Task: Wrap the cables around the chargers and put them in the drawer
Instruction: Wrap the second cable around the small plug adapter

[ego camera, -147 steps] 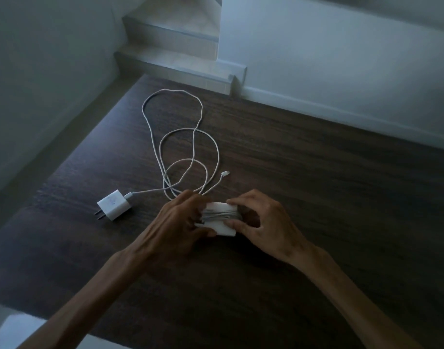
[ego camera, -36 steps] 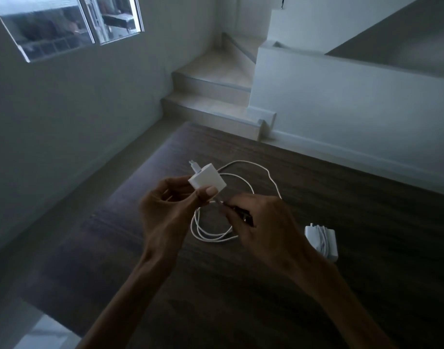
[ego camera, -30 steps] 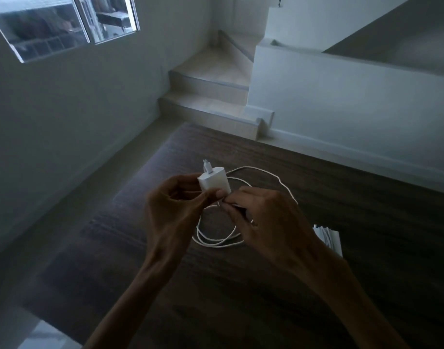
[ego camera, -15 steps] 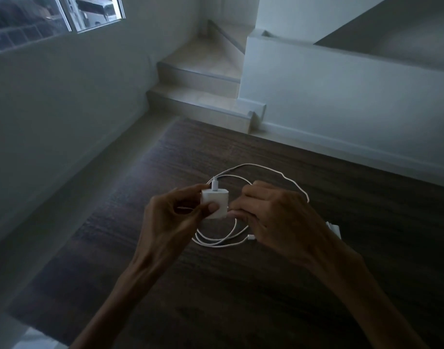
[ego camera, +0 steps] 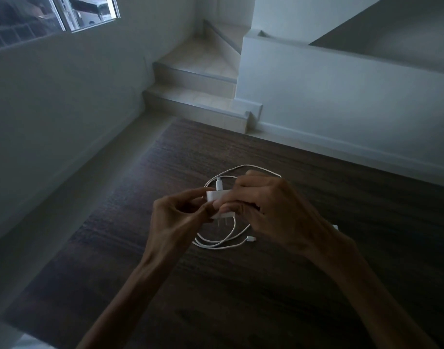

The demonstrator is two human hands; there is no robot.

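1. The left hand [ego camera: 177, 217] holds the charger [ego camera: 217, 197] above the table [ego camera: 241, 298], thumb and fingertips curled round its left side.
2. The right hand [ego camera: 273, 210] grips the same charger from the right, its fingers bent over the front face and hiding most of it.
3. The charger's prongs [ego camera: 222, 222] point down, showing just below the right fingertips; the plug [ego camera: 218, 184] of the cable [ego camera: 223, 241] sits in its top, just above the fingers of both hands.
4. From the plug the cable arcs away behind the right hand, then lies in loose loops on the table under both hands, unwrapped.
5. Its free end [ego camera: 250, 239] rests on the table below the right fingers.
6. A second charger [ego camera: 336, 226] shows as a white corner past the right wrist; the rest is hidden.
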